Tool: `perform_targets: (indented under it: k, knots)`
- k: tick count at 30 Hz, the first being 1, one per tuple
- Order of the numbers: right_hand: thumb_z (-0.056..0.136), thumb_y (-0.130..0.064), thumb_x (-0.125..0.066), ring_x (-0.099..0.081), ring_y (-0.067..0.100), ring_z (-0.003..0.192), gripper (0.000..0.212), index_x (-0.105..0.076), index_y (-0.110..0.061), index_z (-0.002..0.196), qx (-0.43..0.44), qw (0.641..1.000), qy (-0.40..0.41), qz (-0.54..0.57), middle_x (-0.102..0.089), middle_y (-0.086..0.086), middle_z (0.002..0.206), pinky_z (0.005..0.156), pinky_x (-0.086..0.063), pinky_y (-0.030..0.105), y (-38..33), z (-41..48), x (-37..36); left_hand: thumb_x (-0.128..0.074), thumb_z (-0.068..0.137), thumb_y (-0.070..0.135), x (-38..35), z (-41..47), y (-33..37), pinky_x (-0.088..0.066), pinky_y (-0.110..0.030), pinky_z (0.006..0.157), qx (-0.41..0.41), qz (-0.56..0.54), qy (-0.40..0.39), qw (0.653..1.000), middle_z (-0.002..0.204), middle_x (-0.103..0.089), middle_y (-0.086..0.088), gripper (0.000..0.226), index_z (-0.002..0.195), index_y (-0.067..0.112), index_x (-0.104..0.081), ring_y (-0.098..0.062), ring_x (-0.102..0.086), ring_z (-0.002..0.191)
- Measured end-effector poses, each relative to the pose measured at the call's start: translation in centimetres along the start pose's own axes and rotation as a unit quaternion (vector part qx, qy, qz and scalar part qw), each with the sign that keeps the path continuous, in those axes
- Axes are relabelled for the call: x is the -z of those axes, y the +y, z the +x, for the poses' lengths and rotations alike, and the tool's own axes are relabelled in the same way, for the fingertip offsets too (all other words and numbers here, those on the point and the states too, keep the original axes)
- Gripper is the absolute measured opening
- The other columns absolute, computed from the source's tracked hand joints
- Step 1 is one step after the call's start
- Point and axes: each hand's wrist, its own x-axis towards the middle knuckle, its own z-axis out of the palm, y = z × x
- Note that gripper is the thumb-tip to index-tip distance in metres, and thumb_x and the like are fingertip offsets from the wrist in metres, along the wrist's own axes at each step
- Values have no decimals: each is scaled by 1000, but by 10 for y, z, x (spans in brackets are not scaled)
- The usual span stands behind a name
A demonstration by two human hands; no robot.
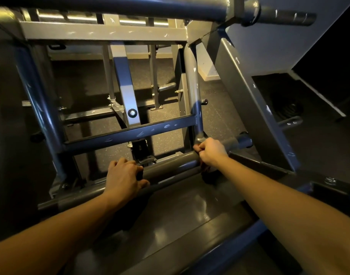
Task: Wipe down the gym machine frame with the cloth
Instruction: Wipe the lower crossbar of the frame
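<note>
The gym machine frame is made of blue and grey steel tubes. A thick grey round bar [170,167] runs across the middle of the head view. My left hand [123,175] grips this bar, fingers curled over the top and thumb underneath. My right hand [209,151] is closed in a fist at the bar's right end, where it meets a blue-grey upright tube [192,82]. A dark cloth [207,170] bunches out under that fist against the bar; most of it is hidden by the hand and by shadow.
A scuffed blue crossbar [130,133] lies just beyond the hands. A slanted grey plate [249,108] rises on the right. A blue top tube [130,6] and a weight peg [289,16] hang overhead. A glossy dark platform [180,215] lies under my forearms, above speckled rubber floor [166,139].
</note>
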Motion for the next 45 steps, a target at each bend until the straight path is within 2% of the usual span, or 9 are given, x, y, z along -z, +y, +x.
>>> perform_targets:
  k: [4, 8, 11, 15, 21, 26, 30, 38, 45]
  knots:
    - [100, -22, -61, -70, 16, 95, 16, -72, -18, 112, 16, 995, -59, 79, -71, 4, 105, 88, -58, 37, 8, -11, 31, -62, 90, 62, 4, -2, 1, -33, -34, 101, -3, -1, 1, 1000, 125, -59, 7, 49, 130, 34, -63, -15, -44, 118]
    - [97, -24, -64, -64, 21, 102, 19, -69, -23, 116, -28, 983, 99, -149, -67, 3, 114, 86, -46, 35, 9, 8, 55, -62, 90, 62, 3, -2, 0, -33, -35, 101, -4, -10, 5, 1000, 124, -59, 6, 50, 131, 33, -63, -15, -44, 117]
    - [99, -28, -63, -62, 29, 107, 22, -69, -16, 115, -34, 959, 100, -263, -64, 9, 117, 86, -48, 41, 10, 23, 46, -62, 90, 63, 0, -3, -1, -33, -35, 100, -2, -11, 16, 1000, 123, -60, 5, 51, 130, 31, -64, -17, -45, 115]
    - [98, -28, -64, -61, 21, 98, 11, -67, -20, 106, 14, 979, -4, -204, -66, 2, 107, 86, -47, 36, -9, 34, 23, -59, 91, 64, 0, -2, 0, -33, -35, 101, -3, 1, 8, 1000, 126, -59, 5, 51, 130, 31, -64, -17, -44, 118]
    - [99, -36, -64, -64, 27, 101, 30, -66, -12, 116, 65, 972, -81, -210, -65, 11, 109, 96, -54, 48, -44, 26, 3, -59, 90, 66, 3, -3, 0, -32, -36, 100, -1, 0, -1, 1000, 124, -61, 6, 53, 130, 32, -64, -16, -43, 117]
    - [100, -35, -62, -59, 17, 82, 28, -70, -13, 115, 70, 981, -99, -149, -62, 4, 93, 78, -54, 38, -47, 15, -1, -67, 88, 61, 13, -2, 5, -34, -38, 103, 15, -11, -21, 1000, 118, -60, 2, 45, 120, 30, -68, -19, -44, 118]
    - [98, -37, -66, -62, 18, 83, 20, -70, -19, 106, 112, 976, -153, -105, -65, 4, 98, 62, -50, 31, -83, 3, -31, -74, 85, 53, 26, 0, 4, -35, -41, 103, 17, -12, -71, 997, 121, -60, -1, 45, 122, 30, -65, -23, -45, 119]
    - [96, -32, -68, -63, 18, 96, 20, -74, -14, 103, 157, 951, -259, -56, -69, 5, 103, 75, -47, 28, -136, -5, -64, -73, 85, 54, 85, -28, -16, -32, -47, 111, 5, 55, -55, 997, 145, -52, -1, 61, 139, 31, -56, -27, -40, 133]
    - [96, -25, -67, -63, 17, 100, 17, -74, -14, 106, 188, 938, -289, -22, -68, 4, 106, 78, -48, 28, -188, -32, -105, -59, 98, 46, 153, -105, -60, -14, -52, 125, 6, 136, 0, 991, 163, -32, -3, 50, 144, 29, -52, -26, -20, 153]
